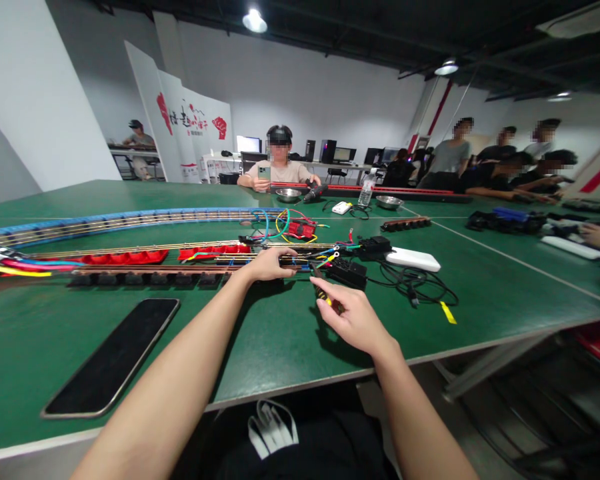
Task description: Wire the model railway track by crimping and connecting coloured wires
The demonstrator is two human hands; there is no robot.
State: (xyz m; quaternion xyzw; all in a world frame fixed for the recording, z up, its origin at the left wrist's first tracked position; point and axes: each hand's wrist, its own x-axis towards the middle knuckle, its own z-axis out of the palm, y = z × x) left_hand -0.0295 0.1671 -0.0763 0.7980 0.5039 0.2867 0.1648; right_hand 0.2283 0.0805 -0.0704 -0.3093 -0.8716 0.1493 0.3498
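In the head view my left hand (271,264) is at the right end of a long black track piece (180,279) with copper-coloured rails, its thumb and fingers curled round that end. My right hand (347,310) holds a tool (324,293) with a yellow and black handle, its tip close to the wires at the track end. Ring terminals (336,256) on coloured wires lie just beyond. A black box-shaped part (347,272) sits right of the tool. Red trays (125,257) lie behind the track, and a red part (301,230) stands among loose wires.
A phone (113,357) lies at the front left. Blue curved track (130,218) runs behind. To the right are a white bar (413,259), black cables (420,283) and a short track piece (406,224). Across the table (260,360) sits a person (280,160) holding a phone.
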